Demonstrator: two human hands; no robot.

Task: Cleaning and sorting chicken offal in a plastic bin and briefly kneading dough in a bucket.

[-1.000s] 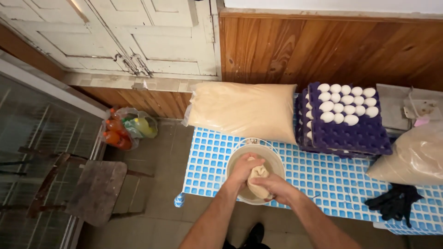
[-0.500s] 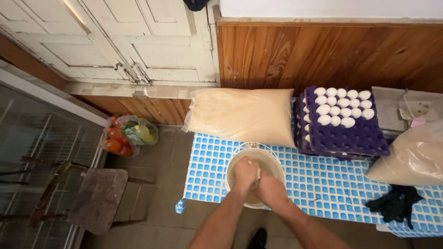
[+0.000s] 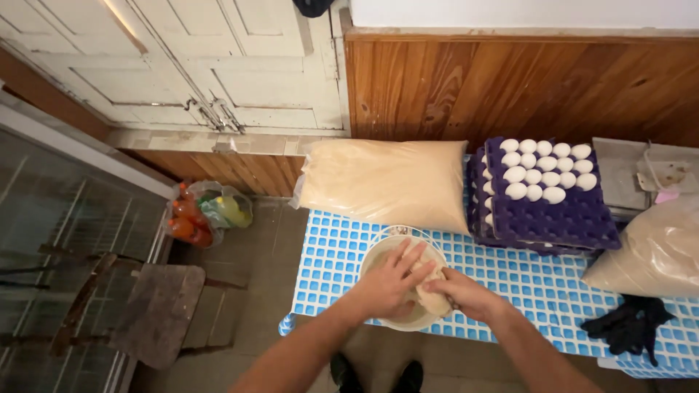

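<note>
A white bowl (image 3: 378, 249) sits near the front edge of the blue-and-white checked table (image 3: 553, 280). A pale lump of dough (image 3: 431, 291) lies in it. My left hand (image 3: 393, 280) is spread flat with fingers apart, pressing on the dough from the left. My right hand (image 3: 466, 292) is curled around the dough's right side. Both forearms reach in from the bottom of the view.
A large clear bag of beige flour-like powder (image 3: 386, 182) lies behind the bowl. Purple egg trays (image 3: 546, 196) holding white eggs stand to the right, then another bag (image 3: 655, 251) and black gloves (image 3: 630, 324). A wooden chair (image 3: 156, 313) and a bag of bottles (image 3: 207, 215) are on the floor at left.
My hands have shifted on the dough: the left hand now lies spread over it and the right hand grips its right side. The view has moved slightly.
</note>
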